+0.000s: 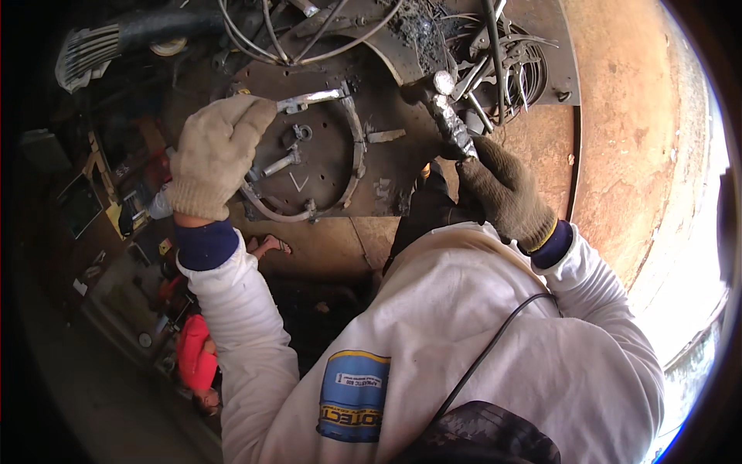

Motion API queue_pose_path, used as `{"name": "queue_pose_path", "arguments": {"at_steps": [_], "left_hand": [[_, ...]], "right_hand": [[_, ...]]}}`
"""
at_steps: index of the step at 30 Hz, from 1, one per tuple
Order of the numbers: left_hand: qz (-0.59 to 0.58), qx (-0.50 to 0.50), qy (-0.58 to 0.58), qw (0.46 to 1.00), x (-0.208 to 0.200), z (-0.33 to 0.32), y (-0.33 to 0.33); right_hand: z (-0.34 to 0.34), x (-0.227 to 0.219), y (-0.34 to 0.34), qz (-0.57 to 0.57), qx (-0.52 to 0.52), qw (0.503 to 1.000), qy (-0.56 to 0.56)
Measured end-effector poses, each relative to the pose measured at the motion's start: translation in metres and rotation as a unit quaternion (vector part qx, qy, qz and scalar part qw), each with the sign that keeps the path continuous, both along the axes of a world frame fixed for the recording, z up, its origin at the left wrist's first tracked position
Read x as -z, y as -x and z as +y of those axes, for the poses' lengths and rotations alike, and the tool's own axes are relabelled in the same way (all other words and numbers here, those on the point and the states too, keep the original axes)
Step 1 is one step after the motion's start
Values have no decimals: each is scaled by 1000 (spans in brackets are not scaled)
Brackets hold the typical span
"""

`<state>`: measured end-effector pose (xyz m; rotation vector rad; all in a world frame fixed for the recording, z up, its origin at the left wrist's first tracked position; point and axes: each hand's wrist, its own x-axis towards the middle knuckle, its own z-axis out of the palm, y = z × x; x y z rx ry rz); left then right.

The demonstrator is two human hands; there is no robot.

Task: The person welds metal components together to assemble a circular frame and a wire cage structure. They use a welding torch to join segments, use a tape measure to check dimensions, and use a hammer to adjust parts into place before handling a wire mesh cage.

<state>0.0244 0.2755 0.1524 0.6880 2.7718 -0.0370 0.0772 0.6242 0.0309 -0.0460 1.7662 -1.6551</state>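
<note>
My left hand [220, 151], in a beige knitted glove, is closed at the end of a short metal bar [318, 98]. The bar's far end meets a small upright piece on the rim of a metal ring [358, 143], which lies on a dark steel worktable [386, 182]. Gripped in my gloved right hand [510, 189] is a hammer [452, 124] with a silvery, wrapped-looking handle. Its head is raised at the right of the ring, apart from the bar. Inside the ring lie a bolt-like metal rod [280, 164] and a small clamp-like ring [302, 133].
A flat metal strip [386, 135] lies right of the ring. Wire hoops [286, 54] stand at the far side. Tongs and coiled wire [522, 69] crowd the far right corner. A person in a red shirt [195, 352] is at the lower left, away from the table.
</note>
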Motion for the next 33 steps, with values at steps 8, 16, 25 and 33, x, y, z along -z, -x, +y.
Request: {"name": "queue_pose_path", "arguments": {"at_steps": [8, 16, 25, 33], "left_hand": [[-97, -150, -35, 983, -7, 10, 1], [46, 25, -28, 998, 2, -2, -5], [-22, -266, -172, 948, 14, 4, -13], [139, -182, -333, 915, 19, -9, -29]], "right_hand": [[0, 0, 2, -65, -1, 997, 28], [-4, 0, -7, -81, 19, 996, 29], [-22, -19, -22, -86, 80, 993, -29], [-56, -49, -65, 30, 145, 989, -21]]}}
